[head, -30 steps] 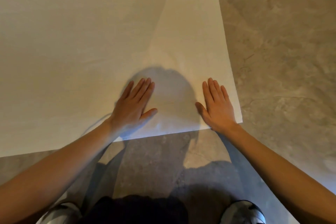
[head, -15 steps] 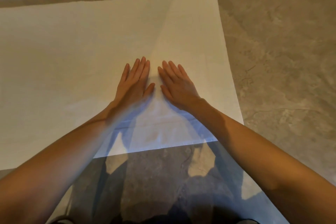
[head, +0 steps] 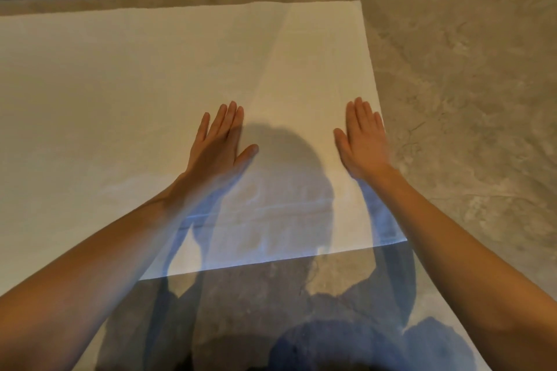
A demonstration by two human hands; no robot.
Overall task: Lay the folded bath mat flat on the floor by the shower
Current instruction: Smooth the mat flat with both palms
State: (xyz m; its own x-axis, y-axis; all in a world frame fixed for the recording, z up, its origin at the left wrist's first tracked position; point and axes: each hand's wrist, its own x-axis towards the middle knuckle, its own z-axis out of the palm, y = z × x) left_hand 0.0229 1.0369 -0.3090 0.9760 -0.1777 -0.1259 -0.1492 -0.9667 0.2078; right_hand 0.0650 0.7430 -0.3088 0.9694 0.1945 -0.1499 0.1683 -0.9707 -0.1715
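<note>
Sweeping apart from the centre a moment ago, my left hand (head: 215,144) and right hand (head: 363,141) press flat, fingers open, gripping nothing, on the bath mat (head: 135,99), spread on the floor (head: 467,99); near-right creases look smoothed, nearly done.

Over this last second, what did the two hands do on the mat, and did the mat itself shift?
Half a second ago both hands lay close together at the mat's middle; now they have swept apart. The left hand slid left; the right hand slid right to the bath mat's right edge, palms flat and open. Nothing was gripped or released. The mat stays spread flat on the stone floor, apparently unmoved.
</note>
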